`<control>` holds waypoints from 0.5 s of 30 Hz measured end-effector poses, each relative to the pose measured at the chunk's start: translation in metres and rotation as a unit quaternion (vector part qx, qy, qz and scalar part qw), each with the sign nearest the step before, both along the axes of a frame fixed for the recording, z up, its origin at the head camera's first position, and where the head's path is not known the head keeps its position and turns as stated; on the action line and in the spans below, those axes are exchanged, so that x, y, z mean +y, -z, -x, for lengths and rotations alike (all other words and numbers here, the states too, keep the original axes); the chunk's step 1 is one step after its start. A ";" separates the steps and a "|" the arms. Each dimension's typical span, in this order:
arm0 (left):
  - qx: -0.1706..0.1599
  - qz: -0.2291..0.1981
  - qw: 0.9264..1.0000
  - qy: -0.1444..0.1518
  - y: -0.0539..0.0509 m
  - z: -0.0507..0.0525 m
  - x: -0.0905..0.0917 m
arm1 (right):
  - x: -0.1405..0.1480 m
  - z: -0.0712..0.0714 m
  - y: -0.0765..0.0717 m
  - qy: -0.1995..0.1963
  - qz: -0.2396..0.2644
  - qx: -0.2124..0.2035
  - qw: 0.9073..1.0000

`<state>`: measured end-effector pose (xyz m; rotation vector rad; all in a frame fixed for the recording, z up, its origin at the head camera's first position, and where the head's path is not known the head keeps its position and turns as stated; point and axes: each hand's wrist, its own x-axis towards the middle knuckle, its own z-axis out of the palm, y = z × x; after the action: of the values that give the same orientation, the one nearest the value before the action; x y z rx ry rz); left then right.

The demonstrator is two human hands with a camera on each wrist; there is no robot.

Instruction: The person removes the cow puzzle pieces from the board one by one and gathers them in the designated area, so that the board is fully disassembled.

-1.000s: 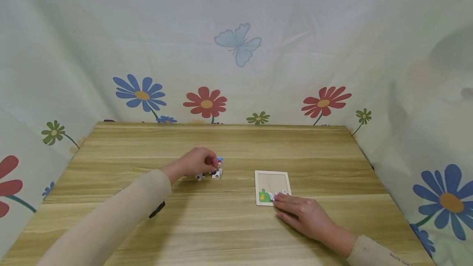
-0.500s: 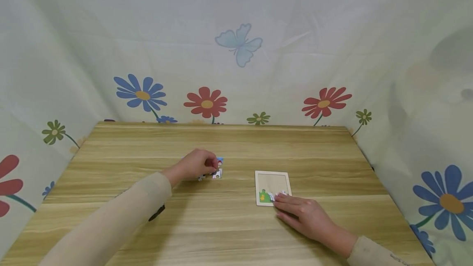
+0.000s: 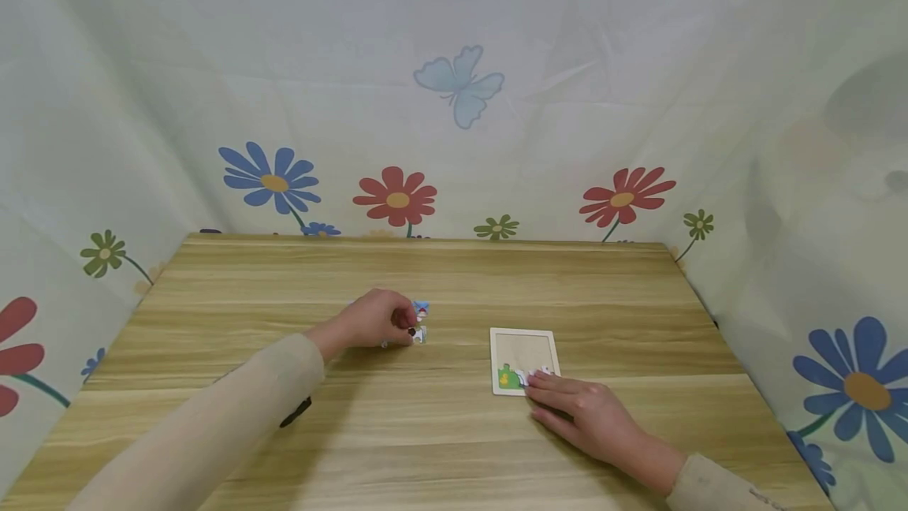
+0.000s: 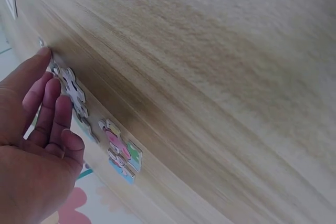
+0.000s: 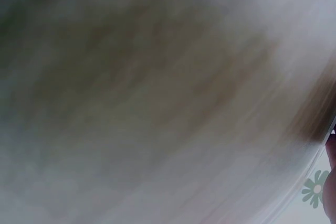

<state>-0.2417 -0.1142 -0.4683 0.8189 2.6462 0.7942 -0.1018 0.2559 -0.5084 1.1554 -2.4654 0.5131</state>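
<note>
Tabletop (image 3: 454,432) wood-grained; flower-printed cloth (image 3: 326,46) behind, alongside; right hand (image 3: 592,420) on puzzle frame (image 3: 525,350).

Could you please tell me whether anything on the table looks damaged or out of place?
Nothing stands out: no damage or spill shows. Loose puzzle pieces lie on the table, apart from the partly filled frame.

No word, brand or number can be read. The nearest thing to lettering is a short row of dark marks (image 3: 766,498) on the right sleeve (image 3: 709,483), a little behind the cuff at the bottom edge of the head view; the marks look like script, but they are too small and blurred to make out.
</note>
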 end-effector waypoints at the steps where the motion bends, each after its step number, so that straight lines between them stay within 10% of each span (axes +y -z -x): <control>1: 0.002 0.001 1.000 0.001 0.000 0.000 0.000 | 0.000 0.000 0.000 0.000 0.001 0.000 1.000; 15: 0.017 0.000 1.000 0.009 -0.001 -0.003 0.002 | 0.000 0.000 0.000 0.002 -0.001 0.003 1.000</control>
<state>-0.2390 -0.1126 -0.4676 0.8625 2.6648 0.7827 -0.1020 0.2560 -0.5088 1.1523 -2.4624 0.5040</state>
